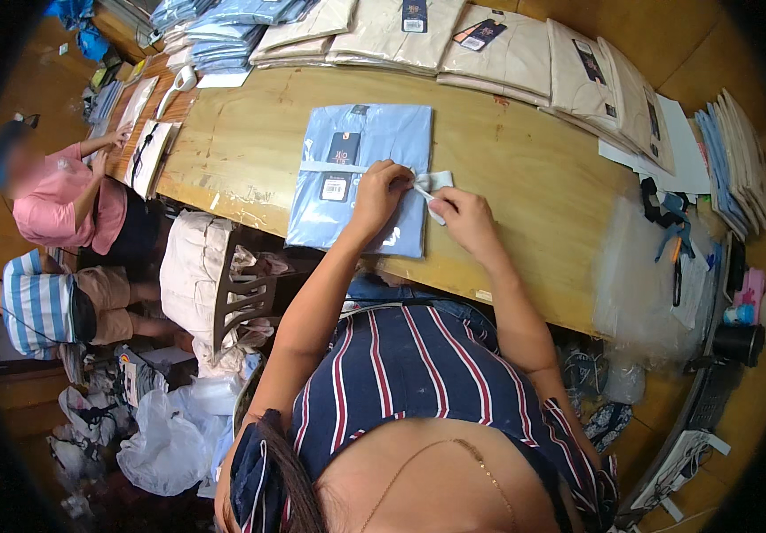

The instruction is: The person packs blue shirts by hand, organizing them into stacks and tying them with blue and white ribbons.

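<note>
Blue folded shirt (361,173), dark label (344,147)

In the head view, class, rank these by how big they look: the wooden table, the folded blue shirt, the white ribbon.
1. Wooden table
2. Folded blue shirt
3. White ribbon, held by the left hand and right hand

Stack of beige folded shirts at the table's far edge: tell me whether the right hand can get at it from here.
Probably yes: the right hand pinches only the white band, and bare table lies between it and the beige folded shirts.
</note>
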